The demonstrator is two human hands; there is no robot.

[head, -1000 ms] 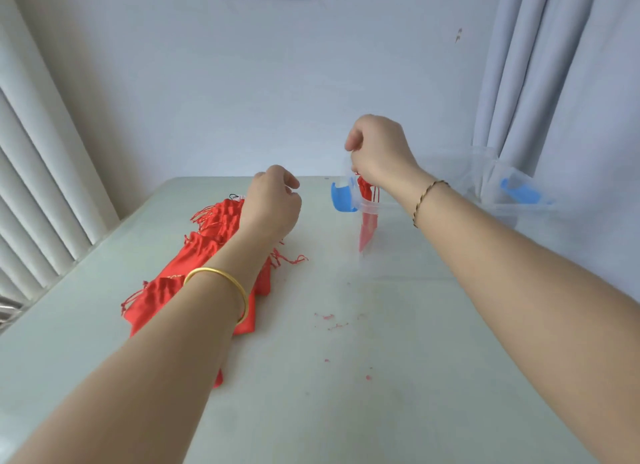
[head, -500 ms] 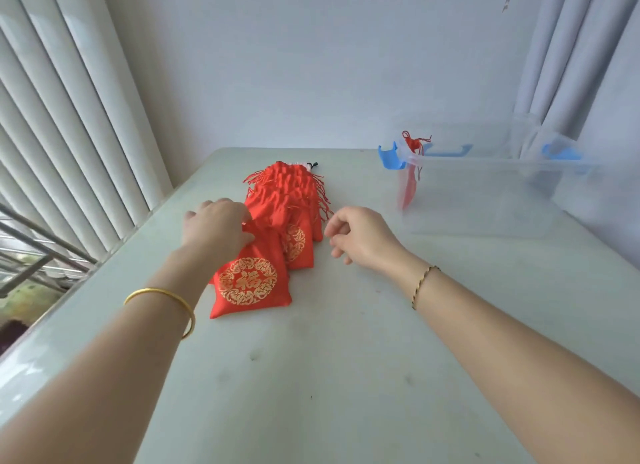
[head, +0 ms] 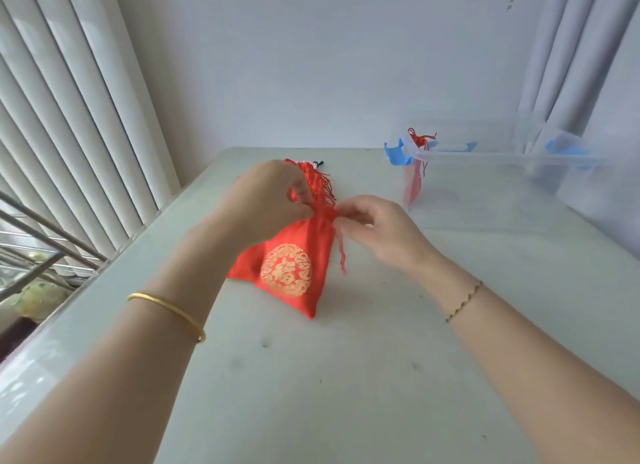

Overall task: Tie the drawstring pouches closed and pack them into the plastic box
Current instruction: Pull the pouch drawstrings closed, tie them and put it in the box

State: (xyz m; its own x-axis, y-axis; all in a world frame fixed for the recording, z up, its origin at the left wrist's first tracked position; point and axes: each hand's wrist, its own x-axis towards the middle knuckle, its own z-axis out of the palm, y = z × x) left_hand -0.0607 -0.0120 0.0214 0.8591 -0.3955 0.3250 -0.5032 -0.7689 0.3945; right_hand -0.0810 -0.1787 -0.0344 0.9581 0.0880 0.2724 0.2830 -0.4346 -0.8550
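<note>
Left grip (head: 266,203), right grip (head: 375,229) pinch pouch (head: 291,269) neck | pale table (head: 346,377) | blinds (head: 69,117), curtain (head: 571,47)

My tally, by kind.
One red pouch (head: 294,266) in my grip; one packed pouch (head: 419,140); a stack (head: 320,183) behind, partly hidden, uncounted; one plastic box (head: 502,158); three blue latches (head: 394,153).
</note>
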